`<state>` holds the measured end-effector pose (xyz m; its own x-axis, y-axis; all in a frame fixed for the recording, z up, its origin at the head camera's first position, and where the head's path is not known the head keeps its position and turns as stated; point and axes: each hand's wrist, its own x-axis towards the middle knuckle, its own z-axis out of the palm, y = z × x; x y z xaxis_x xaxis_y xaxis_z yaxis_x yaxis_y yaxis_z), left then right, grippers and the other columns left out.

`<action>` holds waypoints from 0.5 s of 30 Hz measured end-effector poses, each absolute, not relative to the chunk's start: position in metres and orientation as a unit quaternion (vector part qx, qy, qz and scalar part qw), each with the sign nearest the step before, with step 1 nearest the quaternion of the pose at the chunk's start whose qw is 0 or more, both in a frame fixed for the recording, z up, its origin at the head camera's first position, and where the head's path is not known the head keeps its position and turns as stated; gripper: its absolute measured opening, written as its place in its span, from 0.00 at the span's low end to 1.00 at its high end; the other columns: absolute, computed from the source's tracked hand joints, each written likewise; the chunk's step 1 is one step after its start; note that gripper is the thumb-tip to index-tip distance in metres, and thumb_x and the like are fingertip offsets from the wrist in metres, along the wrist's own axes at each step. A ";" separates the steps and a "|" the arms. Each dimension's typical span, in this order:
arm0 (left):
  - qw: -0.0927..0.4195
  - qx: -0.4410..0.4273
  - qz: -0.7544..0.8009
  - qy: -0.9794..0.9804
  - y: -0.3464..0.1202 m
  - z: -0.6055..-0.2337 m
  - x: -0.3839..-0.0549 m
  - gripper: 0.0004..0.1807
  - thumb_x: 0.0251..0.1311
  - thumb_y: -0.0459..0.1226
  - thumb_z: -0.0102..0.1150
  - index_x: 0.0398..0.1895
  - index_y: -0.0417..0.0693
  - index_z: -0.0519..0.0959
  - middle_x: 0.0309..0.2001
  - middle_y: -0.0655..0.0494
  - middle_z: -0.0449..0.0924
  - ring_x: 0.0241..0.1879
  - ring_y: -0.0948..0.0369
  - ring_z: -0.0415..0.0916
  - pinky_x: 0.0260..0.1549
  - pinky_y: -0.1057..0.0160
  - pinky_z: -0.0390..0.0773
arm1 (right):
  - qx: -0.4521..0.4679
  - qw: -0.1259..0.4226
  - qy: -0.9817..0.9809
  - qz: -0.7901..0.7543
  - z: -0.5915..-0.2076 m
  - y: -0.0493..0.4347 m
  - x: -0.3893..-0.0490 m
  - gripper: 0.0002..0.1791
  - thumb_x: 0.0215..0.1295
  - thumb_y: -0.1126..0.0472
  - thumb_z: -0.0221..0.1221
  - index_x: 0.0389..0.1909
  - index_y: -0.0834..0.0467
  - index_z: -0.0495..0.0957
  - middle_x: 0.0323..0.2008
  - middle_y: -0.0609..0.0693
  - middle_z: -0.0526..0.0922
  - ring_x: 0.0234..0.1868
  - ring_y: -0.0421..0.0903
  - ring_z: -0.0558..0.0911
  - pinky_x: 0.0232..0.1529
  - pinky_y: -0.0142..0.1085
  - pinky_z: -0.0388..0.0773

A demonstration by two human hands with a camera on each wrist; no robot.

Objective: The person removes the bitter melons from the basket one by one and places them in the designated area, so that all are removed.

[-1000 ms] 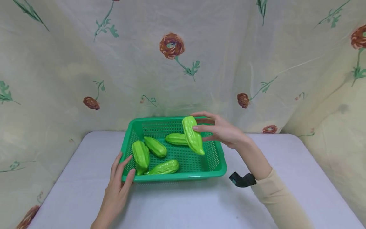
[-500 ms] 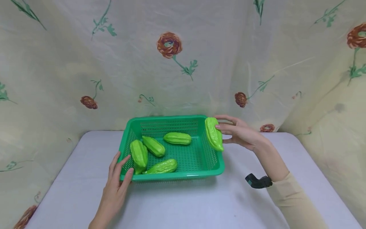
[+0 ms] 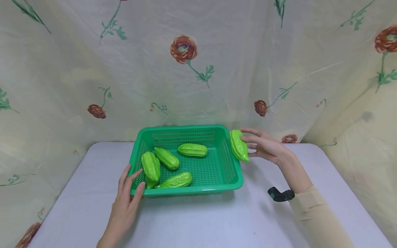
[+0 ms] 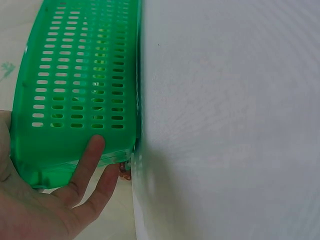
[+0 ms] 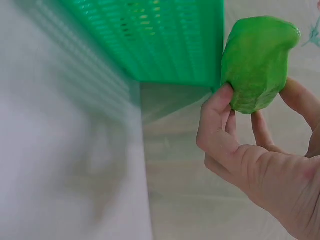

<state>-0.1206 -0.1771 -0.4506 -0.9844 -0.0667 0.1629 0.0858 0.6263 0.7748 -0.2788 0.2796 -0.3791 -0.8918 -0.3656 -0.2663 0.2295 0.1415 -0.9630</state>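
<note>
In the head view, my right hand (image 3: 265, 146) pinches a glossy light-green bitter melon (image 3: 238, 145) between thumb and fingers, just outside the basket's right rim. The right wrist view shows that bitter melon (image 5: 260, 62) from its blunt side, close by the basket wall. My left hand (image 3: 125, 203) holds the front left corner of the green plastic basket (image 3: 192, 189), its fingers spread around the rim and wall. Inside lie several more bitter melons: one at the back (image 3: 192, 150), one left of centre (image 3: 166, 158), one near the front (image 3: 176, 180), and others at the left side (image 3: 151, 168).
The basket stands on a white-covered table (image 3: 198, 220), near its back edge. Behind it hangs a pale curtain (image 3: 229, 62) printed with flowers. A black band piece (image 3: 280, 194) sticks out from my right wrist.
My right hand has carried the bitter melon rightward from over the basket to outside its right rim, then slightly down. The left hand stays at the basket corner.
</note>
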 end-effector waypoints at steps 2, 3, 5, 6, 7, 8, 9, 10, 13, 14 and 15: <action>0.091 -0.007 -0.433 -0.897 -0.177 -0.451 -0.121 0.27 0.87 0.49 0.45 0.83 0.59 0.64 0.90 0.51 0.41 0.58 0.49 0.85 0.45 0.63 0.83 | -0.042 0.231 0.713 -0.661 -0.384 0.282 -0.281 0.39 0.85 0.51 0.55 0.87 0.55 0.51 0.67 0.46 0.70 0.71 0.52 0.71 0.60 0.47 0.84; 0.092 -0.007 -0.432 -0.897 -0.177 -0.451 -0.120 0.27 0.87 0.49 0.45 0.83 0.58 0.64 0.90 0.51 0.41 0.59 0.47 0.85 0.45 0.62 0.83 | -0.039 0.232 0.709 -0.664 -0.386 0.283 -0.282 0.39 0.85 0.51 0.54 0.87 0.55 0.50 0.68 0.46 0.69 0.72 0.54 0.70 0.60 0.46 0.84; 0.096 -0.008 -0.432 -0.897 -0.178 -0.452 -0.120 0.27 0.87 0.48 0.45 0.83 0.58 0.63 0.90 0.51 0.41 0.63 0.44 0.83 0.46 0.59 0.83 | -0.036 0.232 0.705 -0.669 -0.390 0.286 -0.285 0.39 0.85 0.50 0.54 0.87 0.55 0.49 0.68 0.47 0.67 0.72 0.54 0.68 0.59 0.45 0.83; 0.097 -0.008 -0.433 -0.896 -0.178 -0.452 -0.120 0.27 0.87 0.48 0.45 0.83 0.58 0.62 0.90 0.51 0.41 0.65 0.42 0.81 0.47 0.57 0.83 | -0.035 0.231 0.703 -0.671 -0.392 0.287 -0.286 0.39 0.86 0.50 0.53 0.87 0.55 0.48 0.68 0.47 0.67 0.72 0.54 0.68 0.59 0.45 0.83; 0.099 -0.010 -0.434 -0.895 -0.178 -0.452 -0.120 0.28 0.87 0.48 0.45 0.84 0.58 0.62 0.90 0.51 0.41 0.68 0.40 0.79 0.48 0.53 0.84 | -0.032 0.230 0.703 -0.672 -0.394 0.288 -0.288 0.39 0.86 0.50 0.53 0.87 0.55 0.48 0.67 0.47 0.68 0.71 0.54 0.69 0.59 0.45 0.83; 0.100 -0.012 -0.436 -0.894 -0.178 -0.452 -0.120 0.28 0.87 0.48 0.45 0.84 0.57 0.62 0.90 0.51 0.41 0.71 0.38 0.76 0.48 0.49 0.85 | -0.029 0.228 0.704 -0.673 -0.395 0.288 -0.289 0.39 0.85 0.51 0.54 0.87 0.55 0.49 0.67 0.47 0.68 0.71 0.54 0.69 0.59 0.45 0.83; 0.101 -0.012 -0.437 -0.894 -0.178 -0.452 -0.120 0.28 0.87 0.48 0.45 0.84 0.57 0.62 0.90 0.51 0.41 0.73 0.37 0.73 0.50 0.44 0.85 | -0.025 0.227 0.704 -0.673 -0.397 0.289 -0.290 0.39 0.85 0.51 0.54 0.87 0.55 0.49 0.66 0.46 0.69 0.71 0.53 0.69 0.59 0.45 0.83; 0.101 -0.014 -0.438 -0.893 -0.177 -0.452 -0.120 0.28 0.87 0.48 0.45 0.84 0.57 0.61 0.90 0.51 0.41 0.75 0.35 0.71 0.50 0.41 0.85 | -0.022 0.227 0.704 -0.672 -0.398 0.290 -0.291 0.39 0.85 0.51 0.55 0.87 0.55 0.49 0.65 0.46 0.69 0.71 0.53 0.69 0.59 0.46 0.82; 0.100 -0.015 -0.438 -0.893 -0.177 -0.452 -0.120 0.28 0.87 0.48 0.45 0.84 0.57 0.61 0.90 0.51 0.41 0.76 0.34 0.69 0.50 0.40 0.85 | -0.015 0.224 0.713 -0.665 -0.402 0.292 -0.294 0.39 0.84 0.52 0.56 0.87 0.55 0.50 0.64 0.46 0.69 0.71 0.54 0.68 0.59 0.47 0.82; 0.099 -0.013 -0.437 -0.894 -0.177 -0.452 -0.120 0.28 0.87 0.48 0.45 0.84 0.58 0.62 0.90 0.51 0.41 0.74 0.35 0.71 0.50 0.43 0.85 | -0.013 0.223 0.715 -0.662 -0.404 0.292 -0.295 0.39 0.84 0.52 0.56 0.87 0.55 0.50 0.64 0.46 0.70 0.72 0.55 0.68 0.60 0.47 0.82; 0.098 -0.012 -0.436 -0.895 -0.177 -0.452 -0.121 0.28 0.87 0.49 0.45 0.84 0.58 0.62 0.90 0.52 0.41 0.73 0.37 0.73 0.50 0.47 0.85 | -0.012 0.222 0.717 -0.661 -0.405 0.293 -0.296 0.39 0.84 0.52 0.56 0.87 0.55 0.50 0.64 0.46 0.69 0.73 0.57 0.67 0.60 0.47 0.82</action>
